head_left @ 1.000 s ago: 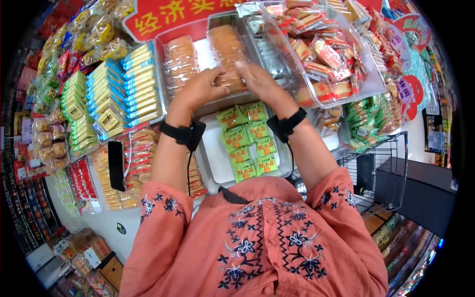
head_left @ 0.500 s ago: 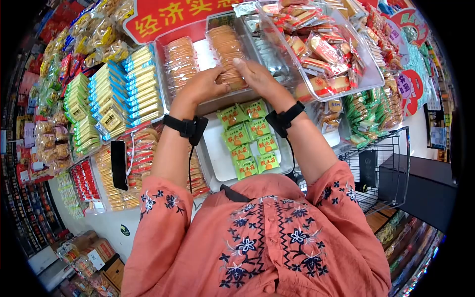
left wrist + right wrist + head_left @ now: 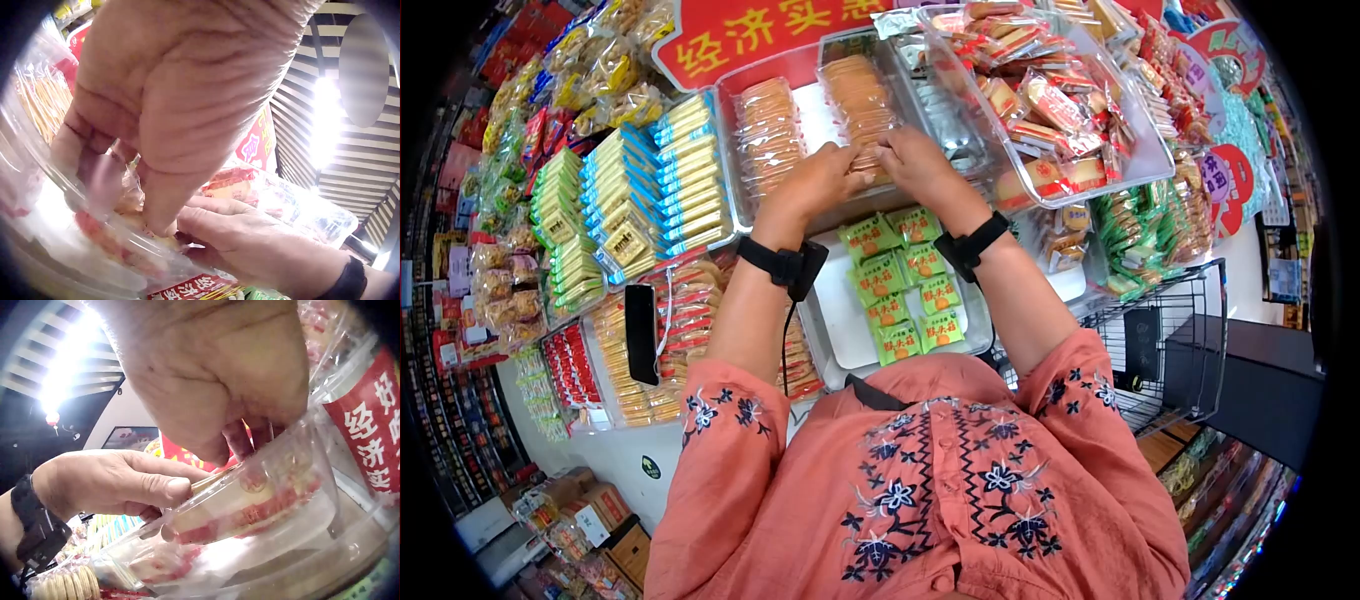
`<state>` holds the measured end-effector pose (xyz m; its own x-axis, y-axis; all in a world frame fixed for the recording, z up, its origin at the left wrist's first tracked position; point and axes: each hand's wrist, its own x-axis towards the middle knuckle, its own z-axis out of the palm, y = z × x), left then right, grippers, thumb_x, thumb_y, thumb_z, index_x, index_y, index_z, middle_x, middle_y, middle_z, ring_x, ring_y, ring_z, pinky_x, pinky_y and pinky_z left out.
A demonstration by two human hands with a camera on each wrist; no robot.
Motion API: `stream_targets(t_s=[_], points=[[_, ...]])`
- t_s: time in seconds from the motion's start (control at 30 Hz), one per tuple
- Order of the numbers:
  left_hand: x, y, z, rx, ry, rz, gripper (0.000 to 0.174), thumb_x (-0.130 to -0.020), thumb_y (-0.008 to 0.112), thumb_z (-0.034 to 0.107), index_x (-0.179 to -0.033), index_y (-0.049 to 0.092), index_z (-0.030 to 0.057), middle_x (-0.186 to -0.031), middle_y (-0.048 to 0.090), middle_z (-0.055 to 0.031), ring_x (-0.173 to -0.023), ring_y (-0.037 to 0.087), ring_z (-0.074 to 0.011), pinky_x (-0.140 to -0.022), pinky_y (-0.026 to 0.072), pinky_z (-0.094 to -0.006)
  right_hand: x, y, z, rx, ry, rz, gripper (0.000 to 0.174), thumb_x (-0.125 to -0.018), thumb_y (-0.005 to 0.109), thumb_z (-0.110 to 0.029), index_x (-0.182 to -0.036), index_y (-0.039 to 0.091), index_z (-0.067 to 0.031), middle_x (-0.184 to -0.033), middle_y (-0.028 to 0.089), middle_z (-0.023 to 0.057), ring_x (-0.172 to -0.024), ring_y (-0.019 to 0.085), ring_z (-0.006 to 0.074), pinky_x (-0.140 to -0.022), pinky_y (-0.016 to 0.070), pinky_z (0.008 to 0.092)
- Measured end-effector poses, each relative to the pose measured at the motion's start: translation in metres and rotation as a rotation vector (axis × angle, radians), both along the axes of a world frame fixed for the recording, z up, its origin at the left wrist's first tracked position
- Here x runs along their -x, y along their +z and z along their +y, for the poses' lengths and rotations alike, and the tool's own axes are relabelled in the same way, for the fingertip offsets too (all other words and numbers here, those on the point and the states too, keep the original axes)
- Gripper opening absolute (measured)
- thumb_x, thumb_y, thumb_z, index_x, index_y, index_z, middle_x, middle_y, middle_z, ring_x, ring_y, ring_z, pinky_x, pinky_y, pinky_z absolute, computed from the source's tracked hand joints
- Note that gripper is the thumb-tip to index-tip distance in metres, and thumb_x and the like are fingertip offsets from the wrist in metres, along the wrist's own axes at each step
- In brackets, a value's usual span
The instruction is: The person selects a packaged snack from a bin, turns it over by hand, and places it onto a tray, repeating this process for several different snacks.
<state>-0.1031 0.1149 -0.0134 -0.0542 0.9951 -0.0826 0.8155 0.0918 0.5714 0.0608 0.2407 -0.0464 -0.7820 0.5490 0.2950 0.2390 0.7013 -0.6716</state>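
Two rows of brown wrapped biscuits [image 3: 858, 85] stand in a clear bin [image 3: 735, 195]. At the near end of the right-hand row, my left hand [image 3: 822, 182] and right hand [image 3: 928, 172] are close together, fingers bent down over the packets. In the right wrist view my left hand [image 3: 115, 481] pinches the edge of a biscuit packet [image 3: 250, 515] with its thumb on top, and my right hand [image 3: 219, 375] grips it from above, its fingertips partly hidden. The left wrist view has both thumbs near each other above the packet.
Green packets [image 3: 888, 285] lie in a white tray [image 3: 832, 335] below my wrists. A bin of red-wrapped snacks [image 3: 1060, 110] rises at the right, blue packets [image 3: 685, 165] fill the left, and a wire cart [image 3: 1170, 350] stands lower right.
My right hand's thumb, stretched over the row before, has drawn in and its fingers are more bent. The left hand has shifted slightly right, so the hands are nearer each other.
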Motion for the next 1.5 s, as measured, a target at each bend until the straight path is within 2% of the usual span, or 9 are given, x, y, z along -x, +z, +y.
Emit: stream_targets(t_s=[0.23, 0.37, 0.43, 0.63, 0.93, 1.03, 1.13, 1.33, 1.5], points=[[-0.015, 0.014, -0.007, -0.009, 0.138, -0.085, 0.051, -0.091, 0.068, 0.031, -0.132, 0.058, 0.0037, -0.112, 0.067, -0.0278, -0.104, 0.065, -0.042, -0.09, 0.0515, -0.0467, -0.002, 0.002, -0.009, -0.123, -0.049, -0.006, 0.015, -0.089, 0.064, -0.011, -0.096, 0.066, 0.0017, -0.094, 0.063, 0.0236, -0.092, 0.06, 0.0432, -0.082, 0.049, 0.0487], [-0.018, -0.005, -0.006, -0.096, 0.159, 0.043, 0.038, -0.092, 0.065, 0.03, -0.121, 0.062, 0.0052, -0.101, 0.068, -0.0272, -0.098, 0.065, -0.0438, -0.086, 0.0516, -0.0513, -0.003, -0.001, -0.01, -0.174, -0.06, 0.002, 0.014, -0.087, 0.066, -0.01, -0.095, 0.066, 0.0017, -0.094, 0.063, 0.0229, -0.092, 0.06, 0.0434, -0.081, 0.0494, 0.0487], [-0.027, -0.001, -0.004, -0.07, 0.205, 0.065, 0.034, -0.094, 0.063, 0.031, -0.118, 0.065, 0.0064, -0.098, 0.068, -0.0269, -0.096, 0.066, -0.0443, -0.084, 0.0521, -0.0519, -0.003, -0.002, -0.008, -0.126, -0.051, -0.037, 0.015, -0.089, 0.064, -0.011, -0.097, 0.066, 0.0012, -0.101, 0.062, 0.0234, -0.097, 0.059, 0.0443, -0.086, 0.0489, 0.0505], [-0.026, -0.005, 0.006, -0.079, 0.233, -0.005, 0.032, -0.096, 0.061, 0.028, -0.105, 0.067, -0.0018, -0.097, 0.069, -0.0285, -0.093, 0.065, -0.0455, -0.082, 0.0512, -0.0506, -0.004, -0.002, -0.006, -0.101, -0.049, -0.036, 0.015, -0.088, 0.063, -0.008, -0.099, 0.066, 0.0007, -0.102, 0.062, 0.0231, -0.097, 0.06, 0.0441, -0.087, 0.0493, 0.0501], [-0.017, -0.023, 0.016, -0.028, 0.331, -0.114, 0.036, -0.093, 0.066, 0.03, -0.105, 0.067, -0.0039, -0.092, 0.07, -0.0267, -0.088, 0.068, -0.0427, -0.08, 0.0519, -0.0495, -0.007, -0.002, -0.011, -0.134, -0.022, 0.118, 0.014, -0.087, 0.056, 0.001, -0.099, 0.063, 0.0011, -0.1, 0.061, 0.0238, -0.096, 0.059, 0.0443, -0.085, 0.0496, 0.0493], [-0.027, -0.016, 0.003, -0.232, 0.386, 0.085, 0.037, -0.093, 0.066, 0.032, -0.101, 0.067, -0.0037, -0.09, 0.07, -0.0257, -0.086, 0.068, -0.0425, -0.079, 0.0516, -0.0501, -0.01, 0.001, -0.011, -0.148, -0.013, 0.12, 0.016, -0.087, 0.054, 0.003, -0.1, 0.063, 0.0012, -0.099, 0.06, 0.0242, -0.096, 0.059, 0.0445, -0.085, 0.0495, 0.0492], [-0.026, 0.011, -0.001, -0.012, 0.369, 0.081, 0.036, -0.092, 0.067, 0.034, -0.096, 0.067, -0.0022, -0.09, 0.071, -0.0247, -0.086, 0.067, -0.0426, -0.078, 0.0511, -0.0504, -0.009, 0.0, -0.012, -0.171, -0.025, 0.102, 0.017, -0.087, 0.053, 0.004, -0.101, 0.063, 0.0013, -0.099, 0.059, 0.0244, -0.096, 0.058, 0.0445, -0.085, 0.0494, 0.0492], [-0.019, 0.0, 0.002, -0.061, 0.308, -0.005, 0.03, -0.093, 0.066, 0.032, -0.096, 0.068, 0.002, -0.089, 0.07, -0.024, -0.086, 0.067, -0.043, -0.077, 0.0511, -0.0496, -0.008, 0.0, -0.012, -0.197, -0.038, 0.073, 0.015, -0.087, 0.054, 0.004, -0.099, 0.062, 0.0015, -0.1, 0.059, 0.0248, -0.096, 0.059, 0.0446, -0.085, 0.0493, 0.05], [-0.022, -0.007, 0.007, -0.057, 0.305, -0.034, 0.03, -0.092, 0.068, 0.029, -0.101, 0.066, 0.0006, -0.092, 0.071, -0.0239, -0.087, 0.067, -0.0428, -0.077, 0.0515, -0.0488, -0.008, 0.004, -0.011, -0.202, -0.037, 0.07, 0.014, -0.087, 0.054, 0.003, -0.099, 0.062, 0.0012, -0.099, 0.059, 0.025, -0.096, 0.059, 0.0449, -0.085, 0.0493, 0.0504]])
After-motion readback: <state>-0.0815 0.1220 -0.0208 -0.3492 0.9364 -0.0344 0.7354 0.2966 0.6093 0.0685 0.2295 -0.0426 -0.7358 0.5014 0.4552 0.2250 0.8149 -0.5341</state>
